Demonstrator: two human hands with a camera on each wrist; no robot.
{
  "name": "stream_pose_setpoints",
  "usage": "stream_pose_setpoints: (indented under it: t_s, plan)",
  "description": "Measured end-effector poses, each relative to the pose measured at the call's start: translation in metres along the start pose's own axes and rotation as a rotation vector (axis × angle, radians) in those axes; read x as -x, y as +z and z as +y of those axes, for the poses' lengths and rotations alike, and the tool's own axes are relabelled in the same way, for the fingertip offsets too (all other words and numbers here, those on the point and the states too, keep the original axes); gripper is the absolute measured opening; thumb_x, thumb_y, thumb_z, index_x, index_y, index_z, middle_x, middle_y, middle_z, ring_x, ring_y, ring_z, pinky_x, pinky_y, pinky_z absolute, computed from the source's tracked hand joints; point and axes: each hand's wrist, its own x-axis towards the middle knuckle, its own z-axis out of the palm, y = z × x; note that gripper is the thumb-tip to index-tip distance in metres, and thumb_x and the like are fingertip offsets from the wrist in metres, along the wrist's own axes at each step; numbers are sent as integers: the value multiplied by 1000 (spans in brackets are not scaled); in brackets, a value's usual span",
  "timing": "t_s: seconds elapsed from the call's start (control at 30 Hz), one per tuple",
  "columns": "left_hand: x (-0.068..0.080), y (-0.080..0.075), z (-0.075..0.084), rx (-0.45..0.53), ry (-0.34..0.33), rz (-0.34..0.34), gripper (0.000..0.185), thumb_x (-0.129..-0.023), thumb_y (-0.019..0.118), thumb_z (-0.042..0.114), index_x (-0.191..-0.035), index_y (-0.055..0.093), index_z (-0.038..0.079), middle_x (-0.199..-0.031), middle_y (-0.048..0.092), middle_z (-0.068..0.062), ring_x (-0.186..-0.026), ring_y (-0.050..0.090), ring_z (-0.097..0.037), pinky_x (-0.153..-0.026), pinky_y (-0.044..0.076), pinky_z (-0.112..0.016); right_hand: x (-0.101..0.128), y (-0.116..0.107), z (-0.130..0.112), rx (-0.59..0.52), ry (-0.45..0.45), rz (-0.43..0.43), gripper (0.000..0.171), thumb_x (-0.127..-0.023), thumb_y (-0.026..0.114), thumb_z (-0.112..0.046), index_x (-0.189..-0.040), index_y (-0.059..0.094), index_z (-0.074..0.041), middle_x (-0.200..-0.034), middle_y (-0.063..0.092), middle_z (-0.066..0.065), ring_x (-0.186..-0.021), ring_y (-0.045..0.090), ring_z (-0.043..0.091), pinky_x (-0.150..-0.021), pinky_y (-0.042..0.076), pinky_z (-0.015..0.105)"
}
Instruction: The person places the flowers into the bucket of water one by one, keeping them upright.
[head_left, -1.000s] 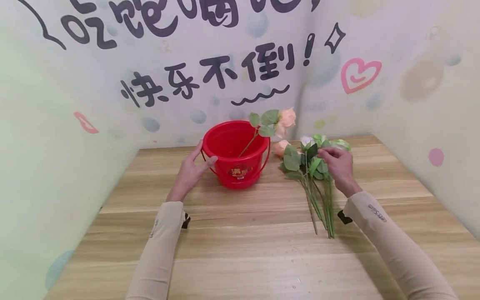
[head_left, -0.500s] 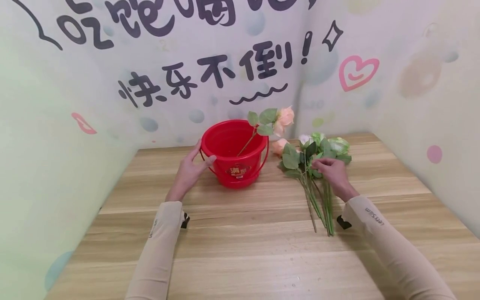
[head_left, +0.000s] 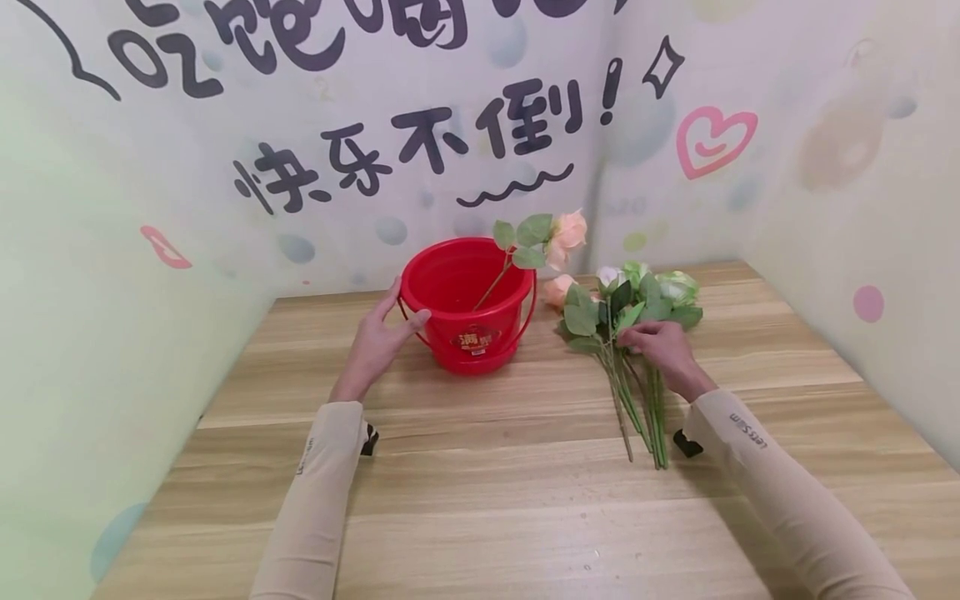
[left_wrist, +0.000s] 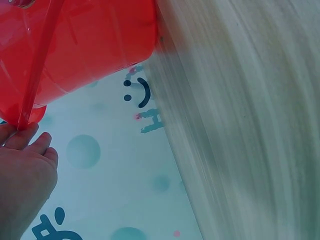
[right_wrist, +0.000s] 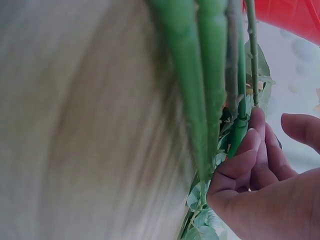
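Note:
My left hand (head_left: pixel 377 340) holds the left side of a red bucket (head_left: pixel 476 333), with the thumb at the front of the rim and the fingers along its side. The left wrist view shows those fingers (left_wrist: pixel 42 142) at the rim, beside the bucket's handle (left_wrist: pixel 40 62). One peach artificial rose (head_left: pixel 566 237) leans inside the bucket, its bloom over the right rim. My right hand (head_left: pixel 663 350) is among the artificial flowers (head_left: pixel 581 317) lying on the table. Its bent fingertips meet a thin stem (right_wrist: pixel 253 60) in the right wrist view, while the thumb stands apart from them.
The wooden table (head_left: pixel 480 500) runs back to a printed wall (head_left: pixel 420 200) with large dark lettering. More wall closes in on both sides. Several green stems (head_left: pixel 656 417) in the bunch point toward the front of the table, near the right sleeve (head_left: pixel 787 492).
My right hand has moved left and down through the bunch, from the upper leaves to the stems just below the blooms. The left hand stays on the bucket. The view has shifted slightly.

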Motion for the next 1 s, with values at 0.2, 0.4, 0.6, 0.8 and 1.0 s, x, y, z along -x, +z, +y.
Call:
stream_pose_setpoints:
  t_s: [0.2, 0.4, 0.6, 0.8, 1.0]
  plan:
    - [-1, 0, 1, 3, -4, -4, 89, -94, 70, 58, -165, 27, 28, -169, 27, 3, -153, 25, -27, -110, 43, -57, -1, 0, -1, 46, 3, -54, 33, -103, 62, -11, -124, 68, 13, -107, 75, 7, -96, 62, 20, -82, 52, 27]
    - [-2, -1, -1, 10, 28, -5, 85, -95, 70, 53, -165, 28, 27, -169, 27, 4, -153, 25, -25, -111, 42, -56, -1, -1, 0, 41, 18, -94, 35, -103, 60, -11, -127, 65, 14, -100, 77, 3, -92, 64, 13, -80, 53, 23]
    - [-2, -1, -1, 15, 45, -8, 83, -97, 70, 49, -164, 29, 27, -168, 27, 6, -154, 25, -24, -112, 41, -56, 0, -2, -1, 43, 32, -110, 32, -99, 66, -11, -120, 70, 12, -104, 77, 6, -90, 66, 12, -84, 54, 26]
    - [-2, -1, -1, 20, 38, -9, 84, -96, 70, 50, -165, 28, 25, -169, 26, 5, -154, 24, -24, -112, 41, -55, 1, -2, -2, 97, 18, -138, 31, -97, 67, -14, -117, 73, 10, -110, 76, 12, -97, 69, 22, -93, 53, 37]
    - [-1, -1, -1, 19, 40, -6, 86, -96, 70, 52, -165, 28, 23, -169, 27, 4, -154, 24, -24, -114, 39, -55, 0, -1, -3, 112, 19, -163, 30, -97, 69, -11, -117, 72, 11, -111, 74, 12, -93, 64, 14, -80, 55, 25]
